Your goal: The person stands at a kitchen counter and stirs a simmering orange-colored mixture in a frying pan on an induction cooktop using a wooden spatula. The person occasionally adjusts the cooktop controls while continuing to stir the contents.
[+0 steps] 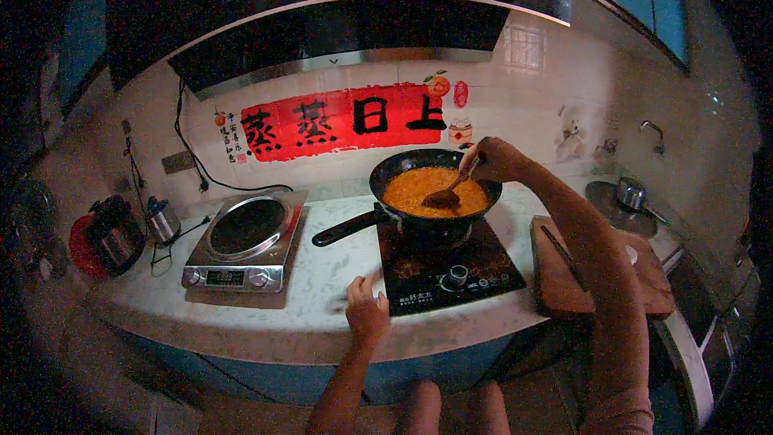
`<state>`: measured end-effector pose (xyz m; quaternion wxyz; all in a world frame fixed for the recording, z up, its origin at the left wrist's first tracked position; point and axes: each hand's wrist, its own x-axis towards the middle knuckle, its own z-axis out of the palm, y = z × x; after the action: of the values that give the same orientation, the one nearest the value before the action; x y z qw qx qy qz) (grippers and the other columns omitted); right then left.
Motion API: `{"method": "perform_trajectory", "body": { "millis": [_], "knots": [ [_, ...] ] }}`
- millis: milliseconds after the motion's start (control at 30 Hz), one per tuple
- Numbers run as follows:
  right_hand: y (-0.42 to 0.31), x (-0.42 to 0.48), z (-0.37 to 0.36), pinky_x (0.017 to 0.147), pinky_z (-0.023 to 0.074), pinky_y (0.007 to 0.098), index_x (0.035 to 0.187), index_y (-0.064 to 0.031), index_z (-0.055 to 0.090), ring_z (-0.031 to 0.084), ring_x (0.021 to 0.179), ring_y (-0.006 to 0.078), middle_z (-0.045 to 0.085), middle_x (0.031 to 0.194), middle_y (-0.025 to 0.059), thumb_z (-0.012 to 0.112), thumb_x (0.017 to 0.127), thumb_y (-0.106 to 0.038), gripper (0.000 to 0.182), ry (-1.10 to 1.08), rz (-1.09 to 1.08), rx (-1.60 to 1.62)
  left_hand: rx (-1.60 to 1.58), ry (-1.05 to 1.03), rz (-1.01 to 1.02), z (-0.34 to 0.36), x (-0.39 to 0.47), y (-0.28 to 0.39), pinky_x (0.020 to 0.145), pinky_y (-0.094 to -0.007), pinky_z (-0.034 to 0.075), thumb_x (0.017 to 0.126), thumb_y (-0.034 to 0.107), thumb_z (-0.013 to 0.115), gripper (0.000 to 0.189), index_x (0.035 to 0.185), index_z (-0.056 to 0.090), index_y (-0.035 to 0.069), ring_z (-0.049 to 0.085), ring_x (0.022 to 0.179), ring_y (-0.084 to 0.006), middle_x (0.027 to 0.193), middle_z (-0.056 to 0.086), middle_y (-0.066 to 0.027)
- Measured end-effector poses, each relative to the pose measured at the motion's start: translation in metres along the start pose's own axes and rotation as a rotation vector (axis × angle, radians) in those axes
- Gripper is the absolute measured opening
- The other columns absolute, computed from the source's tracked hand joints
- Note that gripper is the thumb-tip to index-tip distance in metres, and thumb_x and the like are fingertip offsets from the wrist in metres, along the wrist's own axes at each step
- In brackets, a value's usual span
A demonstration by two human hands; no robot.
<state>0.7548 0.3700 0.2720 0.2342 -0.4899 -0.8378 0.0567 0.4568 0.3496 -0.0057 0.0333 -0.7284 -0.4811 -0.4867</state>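
My right hand [492, 160] grips the handle of a spatula or ladle [444, 198] above the wok's far right rim. The utensil's dark head sits in an orange, saucy food [404, 190]. This food covers the bottom of a black wok [386, 167], whose long handle points left. Beneath the wok is a black induction cooktop [423, 284] with a round knob near its front. My left hand [367, 309] is at the cooktop's front left corner, by the counter's edge. Its fingers are slightly apart, with nothing seen in them; whether it touches the cooktop is unclear.
A second, silver-framed cooktop [247, 229] stands left on the marble-patterned counter [329, 278]. At right, a wooden cutting board [555, 290] bears a knife [561, 251], partly behind my forearm. A small pot [631, 193] stands beyond it. The range hood [338, 30] hangs above.
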Motion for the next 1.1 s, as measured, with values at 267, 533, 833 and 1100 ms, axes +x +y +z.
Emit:
{"method": "perform_trajectory", "body": {
  "millis": [267, 533, 833, 1100],
  "knots": [
    [-0.062, -0.005, -0.052, 0.068, 0.052, 0.03, 0.084, -0.0043, 0.071, 0.063, 0.07, 0.0154, 0.068, 0.077, 0.008, 0.065, 0.068, 0.0, 0.018, -0.096, 0.196, 0.086, 0.039, 0.015, -0.002, -0.002, -0.003, -0.004, 0.084, -0.0421, 0.045, 0.072, 0.009, 0.065, 0.044, 0.113, 0.049, 0.003, 0.046, 0.109, -0.0334, 0.116, 0.047, -0.0154],
    [-0.039, -0.001, -0.027, 0.054, 0.0498, 0.0283, 0.084, -0.0046, 0.07, 0.061, 0.056, 0.0136, 0.067, 0.071, 0.006, 0.068, 0.07, -0.012, 0.016, -0.261, 0.017, 0.057, 0.02, 0.021, 0.034, 0.005, -0.003, -0.006, 0.085, -0.0443, 0.043, 0.074, 0.01, 0.063, 0.043, 0.113, 0.048, 0.003, 0.045, 0.109, -0.0362, 0.117, 0.046, -0.0165],
    [-0.014, 0.025, 0.027, 0.065, 0.0493, 0.0316, 0.085, -0.0121, 0.072, 0.063, 0.068, 0.0191, 0.067, 0.076, 0.0065, 0.067, 0.066, -0.015, 0.02, -0.173, -0.045, -0.142, -0.029, 0.086, 0.076, 0.008, -0.005, -0.013, 0.086, -0.0457, 0.042, 0.074, 0.01, 0.062, 0.044, 0.115, 0.046, 0.003, 0.045, 0.106, -0.0375, 0.116, 0.046, -0.0184],
    [-0.02, 0.044, 0.068, 0.068, 0.0506, 0.0386, 0.086, -0.0182, 0.071, 0.064, 0.075, 0.0282, 0.067, 0.08, 0.0126, 0.061, 0.067, -0.023, 0.021, -0.016, 0.281, -0.46, -0.021, 0.031, 0.054, 0.003, -0.004, -0.009, 0.083, -0.0468, 0.043, 0.073, 0.01, 0.064, 0.049, 0.117, 0.045, 0.004, 0.045, 0.106, -0.0377, 0.116, 0.046, -0.0178]
  ]
}}
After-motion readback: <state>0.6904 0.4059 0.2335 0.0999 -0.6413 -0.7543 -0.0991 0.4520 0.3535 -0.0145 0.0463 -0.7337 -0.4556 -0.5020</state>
